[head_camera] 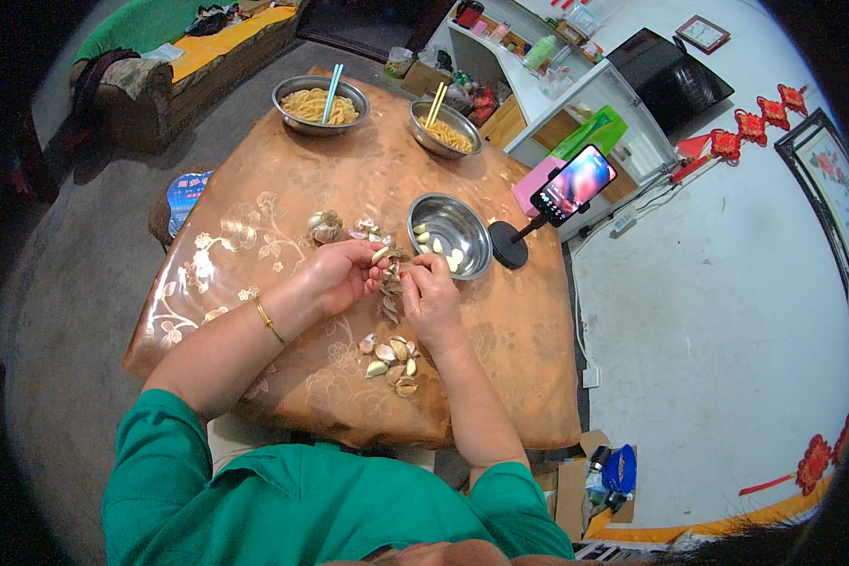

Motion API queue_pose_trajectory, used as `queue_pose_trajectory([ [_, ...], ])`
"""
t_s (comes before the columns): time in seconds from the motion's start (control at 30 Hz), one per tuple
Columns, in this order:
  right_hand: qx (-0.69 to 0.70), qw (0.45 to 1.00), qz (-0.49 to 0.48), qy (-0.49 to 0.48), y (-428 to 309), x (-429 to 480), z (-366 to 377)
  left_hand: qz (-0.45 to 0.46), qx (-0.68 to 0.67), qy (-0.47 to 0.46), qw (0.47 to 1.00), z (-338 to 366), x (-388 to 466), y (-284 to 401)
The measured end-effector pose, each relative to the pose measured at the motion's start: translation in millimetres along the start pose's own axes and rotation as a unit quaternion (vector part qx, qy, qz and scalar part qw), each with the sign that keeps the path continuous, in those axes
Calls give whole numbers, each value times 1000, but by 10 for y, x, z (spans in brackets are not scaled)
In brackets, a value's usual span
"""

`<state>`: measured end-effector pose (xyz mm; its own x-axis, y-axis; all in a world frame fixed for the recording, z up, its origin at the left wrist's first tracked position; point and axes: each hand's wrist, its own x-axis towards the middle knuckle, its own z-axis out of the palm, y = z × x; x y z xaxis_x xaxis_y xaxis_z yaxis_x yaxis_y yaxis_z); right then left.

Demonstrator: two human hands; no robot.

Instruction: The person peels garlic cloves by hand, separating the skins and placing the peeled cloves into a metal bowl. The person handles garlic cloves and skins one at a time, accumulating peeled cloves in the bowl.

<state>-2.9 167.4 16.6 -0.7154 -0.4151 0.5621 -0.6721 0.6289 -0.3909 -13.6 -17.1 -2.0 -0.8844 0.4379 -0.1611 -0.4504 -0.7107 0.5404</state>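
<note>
My left hand [350,277] grips a pale garlic clove [380,255] between thumb and fingers, over the middle of the table. Close on its right is my right hand [431,293], thumb and fingertips drawn together near some skin; whether they pinch anything is too small to tell. Loose garlic skins [390,305] lie under and between both hands. Beyond my right hand stands a steel bowl [470,237] with several peeled cloves inside. Whole garlic bulbs [325,226] sit beyond my left wrist. Nearer my body lies a pile of garlic cloves [394,359], some in their skins.
Two steel bowls of noodles with chopsticks, one at far left [320,129] and one at far right [447,146], stand on the covered table [283,177]. A lit phone [574,185] on a round-based stand [509,245] is right of the clove bowl. A wall runs along the right.
</note>
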Motion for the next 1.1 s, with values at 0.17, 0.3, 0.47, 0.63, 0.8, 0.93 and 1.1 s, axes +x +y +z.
queue_pose_trajectory([
  [0.17, 53, 997, 48, 21, -114, 39, -36, -17, 33, 39, 999, 65, 4, -19],
  [0.3, 116, 993, 12, -17, -219, 20, -80, -1, 139, 20, 990, 96, -6, -68],
  [0.47, 83, 996, -11, -31, -189, 20, -22, 29, 228, 57, 971, 112, -2, -146],
  [0.63, 107, 993, 38, 19, -31, -18, -16, 52, 317, 56, 945, 120, 3, -160],
  [0.8, 105, 982, 89, 128, 263, 42, -155, 106, 312, 51, 943, 112, -13, -122],
  [0.93, 101, 968, 125, 194, 522, 88, -291, 123, 357, 41, 925, 111, -26, -44],
  [1.1, -68, 975, 107, 184, 736, 77, -349, 102, 418, 14, 903, 95, -47, 27],
])
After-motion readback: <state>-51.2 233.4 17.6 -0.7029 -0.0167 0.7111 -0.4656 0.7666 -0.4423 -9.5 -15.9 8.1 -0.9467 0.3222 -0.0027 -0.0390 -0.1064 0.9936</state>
